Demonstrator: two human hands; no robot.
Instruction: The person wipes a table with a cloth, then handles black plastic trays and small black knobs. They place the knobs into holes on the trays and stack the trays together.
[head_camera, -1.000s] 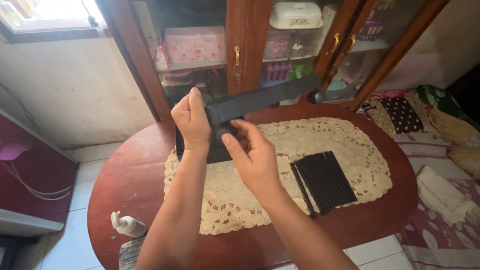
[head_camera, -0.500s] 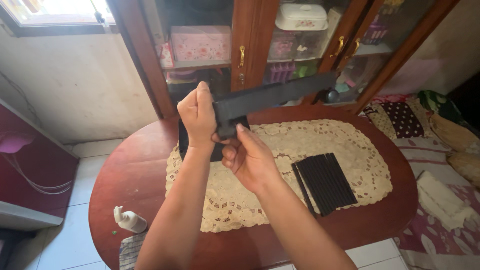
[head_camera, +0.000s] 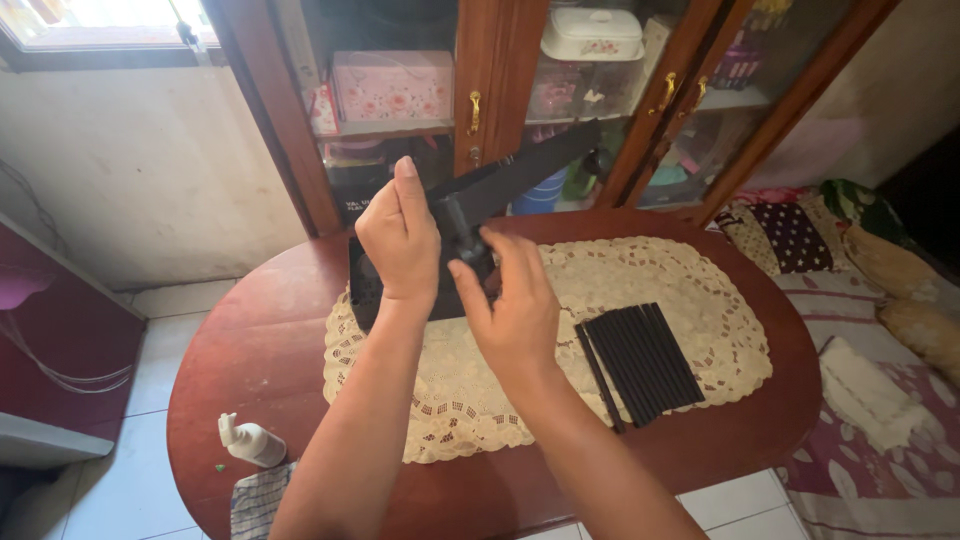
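Both hands up over the oval wooden table, working one black folded piece held above the far edge of the lace doily. Left hand wraps the piece from the left, fingers closed around it, thumb side hidden. Right hand pinches the same piece from below/right, fingertips pressed on its lower corner. One long flap of the piece sticks out up and to the right, toward the cabinet. One flat black tray-like panel lies on the table under the hands, partly on the doily, mostly hidden. One stack of black strips lies on the doily right of the right hand, near but not touching; roughly ten strips, exact count unclear, one of them slid loose on the left side. One white pump bottle at near-left table edge, one checked cloth just beside it. Cabinet behind has two glass doors with boxes inside
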